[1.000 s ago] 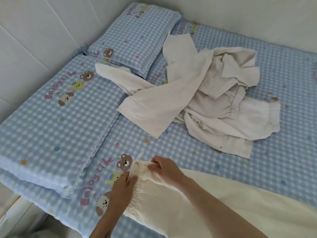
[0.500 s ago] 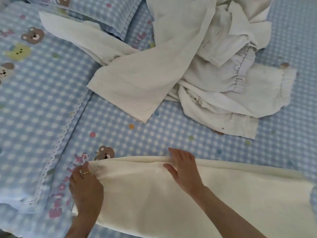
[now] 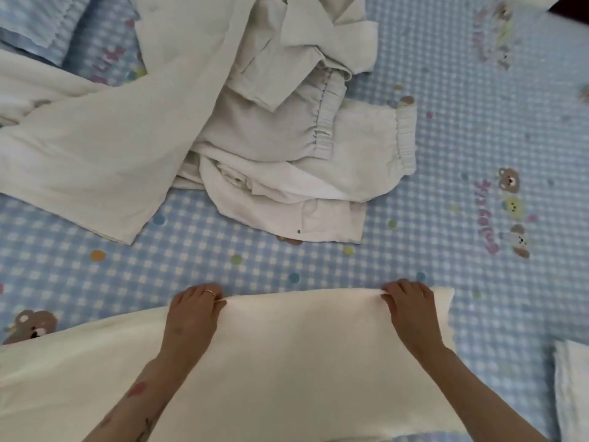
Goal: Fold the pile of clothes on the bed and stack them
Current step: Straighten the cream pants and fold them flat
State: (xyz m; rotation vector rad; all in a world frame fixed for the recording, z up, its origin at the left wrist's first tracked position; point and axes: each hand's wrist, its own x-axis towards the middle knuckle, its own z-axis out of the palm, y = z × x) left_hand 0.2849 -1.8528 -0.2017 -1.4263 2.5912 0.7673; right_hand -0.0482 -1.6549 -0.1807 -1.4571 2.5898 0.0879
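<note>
A cream garment (image 3: 296, 355) lies flat across the near part of the bed. My left hand (image 3: 194, 311) pinches its far edge near the middle, a ring on one finger. My right hand (image 3: 409, 306) pinches the same far edge close to the garment's right end. Beyond them a pile of off-white clothes (image 3: 242, 132) lies rumpled on the bed, with elastic waistbands showing and a long flat piece reaching to the left.
The bed (image 3: 462, 138) has a blue checked cover with bear prints. A pillow corner (image 3: 35, 23) shows at the top left. A folded white cloth (image 3: 572, 387) lies at the right edge. Bare cover lies between the pile and the cream garment.
The view has swung to the right along the garment. Both hands moved right along its far edge, from the waistband end to the other end, and now pinch that edge.
</note>
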